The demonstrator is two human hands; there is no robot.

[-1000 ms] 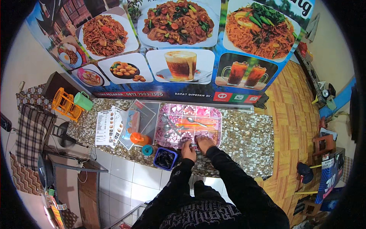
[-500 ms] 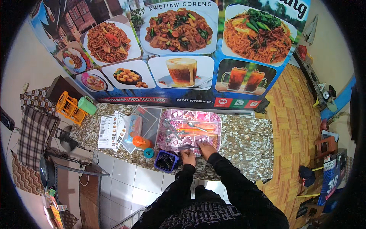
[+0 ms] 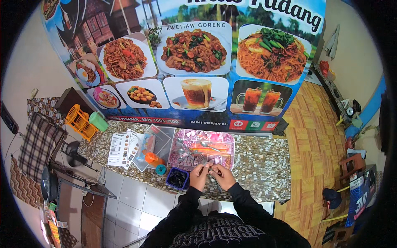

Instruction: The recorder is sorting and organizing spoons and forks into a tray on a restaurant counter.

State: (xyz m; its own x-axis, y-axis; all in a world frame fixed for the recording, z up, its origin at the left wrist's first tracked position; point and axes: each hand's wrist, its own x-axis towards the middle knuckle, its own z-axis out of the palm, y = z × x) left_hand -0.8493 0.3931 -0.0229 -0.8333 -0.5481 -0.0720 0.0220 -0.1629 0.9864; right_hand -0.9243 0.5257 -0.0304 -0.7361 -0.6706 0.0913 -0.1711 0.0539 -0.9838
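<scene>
Close together above the counter's front edge, my left hand (image 3: 199,177) and my right hand (image 3: 223,178) meet at the fingertips. A metal fork (image 3: 202,158) points up out of my left fingers, tines away from me. My right fingers are closed too, and a thin dark strip (image 3: 218,187) shows below them; what it is I cannot make out. Just beyond lies a pink-and-white patterned tray (image 3: 216,135). It carries several metal spoons (image 3: 182,145) on the left, one spoon (image 3: 210,146) in the middle, and a bundle of thin orange-red sticks (image 3: 221,149).
Left of my hands stands a blue-purple tub (image 3: 178,178) with black contents. Near it are a teal round lid (image 3: 161,169) and an orange container (image 3: 154,158). Printed sheets (image 3: 120,149), a green jug (image 3: 98,121) and an orange rack (image 3: 80,122) sit farther left. A tall food banner (image 3: 194,113) borders the far side.
My hands have drawn together and lifted off the tray's near edge toward me, and the fork now stands up from my left fingers. The whole view has tilted upward.
</scene>
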